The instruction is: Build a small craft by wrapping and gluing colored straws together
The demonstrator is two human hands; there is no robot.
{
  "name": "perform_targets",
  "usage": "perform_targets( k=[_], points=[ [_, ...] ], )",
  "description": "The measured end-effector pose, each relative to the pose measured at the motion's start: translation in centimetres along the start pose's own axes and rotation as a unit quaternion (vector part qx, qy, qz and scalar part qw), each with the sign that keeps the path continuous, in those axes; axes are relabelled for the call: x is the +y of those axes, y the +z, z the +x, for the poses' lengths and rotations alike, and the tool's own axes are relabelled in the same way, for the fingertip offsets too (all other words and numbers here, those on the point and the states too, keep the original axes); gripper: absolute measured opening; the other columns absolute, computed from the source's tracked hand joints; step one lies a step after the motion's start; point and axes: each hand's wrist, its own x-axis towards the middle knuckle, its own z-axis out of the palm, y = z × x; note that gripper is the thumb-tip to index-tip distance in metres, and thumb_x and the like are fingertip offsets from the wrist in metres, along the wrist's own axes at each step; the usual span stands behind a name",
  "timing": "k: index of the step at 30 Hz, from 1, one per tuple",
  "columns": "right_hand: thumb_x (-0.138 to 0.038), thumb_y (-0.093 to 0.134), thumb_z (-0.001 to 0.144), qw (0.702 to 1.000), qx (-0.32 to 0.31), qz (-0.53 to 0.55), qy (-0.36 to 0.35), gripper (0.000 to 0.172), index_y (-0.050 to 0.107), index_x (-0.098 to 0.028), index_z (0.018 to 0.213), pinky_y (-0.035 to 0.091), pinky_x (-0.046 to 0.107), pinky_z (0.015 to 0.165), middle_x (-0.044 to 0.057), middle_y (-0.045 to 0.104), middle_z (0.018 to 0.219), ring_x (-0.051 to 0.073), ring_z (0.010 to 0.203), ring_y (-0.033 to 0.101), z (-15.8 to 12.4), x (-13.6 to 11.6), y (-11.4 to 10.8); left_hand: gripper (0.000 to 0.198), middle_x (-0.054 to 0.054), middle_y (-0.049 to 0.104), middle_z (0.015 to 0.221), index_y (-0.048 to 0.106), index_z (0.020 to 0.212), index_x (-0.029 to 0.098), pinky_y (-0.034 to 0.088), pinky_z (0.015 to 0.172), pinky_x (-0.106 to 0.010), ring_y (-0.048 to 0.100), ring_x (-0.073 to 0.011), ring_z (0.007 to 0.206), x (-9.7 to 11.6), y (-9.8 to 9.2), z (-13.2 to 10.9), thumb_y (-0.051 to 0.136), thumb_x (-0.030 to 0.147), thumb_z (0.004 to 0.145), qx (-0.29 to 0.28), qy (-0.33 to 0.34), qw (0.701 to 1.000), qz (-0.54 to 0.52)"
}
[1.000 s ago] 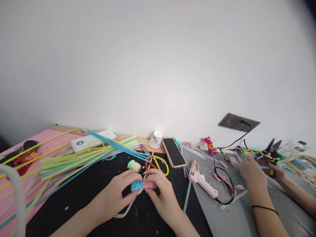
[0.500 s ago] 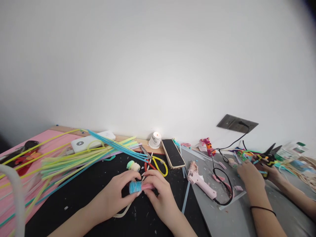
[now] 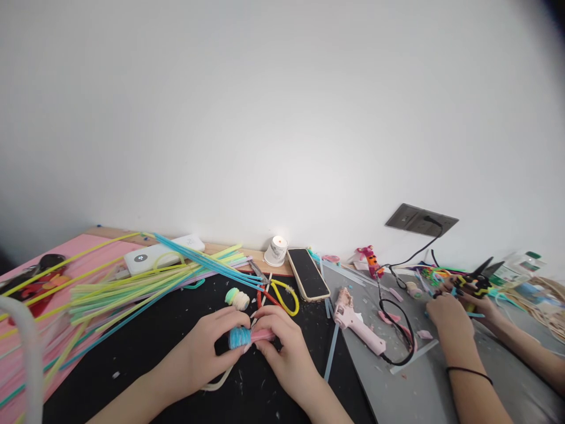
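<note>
Between the thumb and forefinger of the left hand [image 3: 203,350], a blue-wrapped piece [image 3: 239,337] is held in a narrow pinch, the thumb set below and the finger above. Its pink end [image 3: 263,334], pointed toward three o'clock, is gripped by the bent fingers of the right hand [image 3: 282,344], the fingertips of both hands being brought close together. How firmly it is pressed cannot be told. The piece is held over a black mat [image 3: 260,397], low in the view and a little left of its middle.

With the blue-wrapped piece taken as the clock's centre, a green-and-cream roll [image 3: 237,299] is seen near it at twelve. A looped cream strand [image 3: 216,387] is partly hidden by the left hand at seven. Pliers with one red and one yellow handle [image 3: 291,301] are laid between one and two, the red handle partly covered by the right hand. At one, farther off, a white cup [image 3: 276,253] is placed by the wall, with a phone [image 3: 309,275] laid just beside it. Pale fuzzy stems [image 3: 145,294] are heaped at ten, overlapped by blue stems [image 3: 207,261] near eleven.

At three, a pink glue gun [image 3: 362,331] is laid on a grey board [image 3: 388,400]; farther that way, black-bladed cutters [image 3: 479,280] are held by a co-worker's hand [image 3: 483,309].
</note>
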Motion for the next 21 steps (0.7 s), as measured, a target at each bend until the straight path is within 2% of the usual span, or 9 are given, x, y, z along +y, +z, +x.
perform_targets(
  k=[9,21],
  points=[
    [0.008,0.056,0.073,1.000,0.003,0.013,0.014,0.034,0.060,-0.020,0.091,0.045,0.026,0.088,0.003,0.062,0.100,0.016,0.097,0.060,0.01,0.05,0.12,0.016,0.000,0.065,0.085,0.062,0.089,0.021,0.048,0.074,-0.026,0.061,-0.0174,0.079,-0.19,0.04,-0.05,0.055,0.012,0.078,0.015,-0.010,1.000,-0.004],
    [0.006,0.055,0.077,0.999,-0.011,0.025,0.020,0.030,0.061,-0.020,0.090,0.046,0.025,0.088,0.004,0.061,0.100,0.016,0.096,0.059,0.01,-0.34,0.03,0.012,-0.001,0.068,0.084,0.062,0.087,0.021,0.049,0.072,-0.026,0.062,-0.0181,0.078,-0.01,0.08,-0.02,0.056,0.015,0.079,0.010,-0.023,1.000,-0.017]
  ],
)
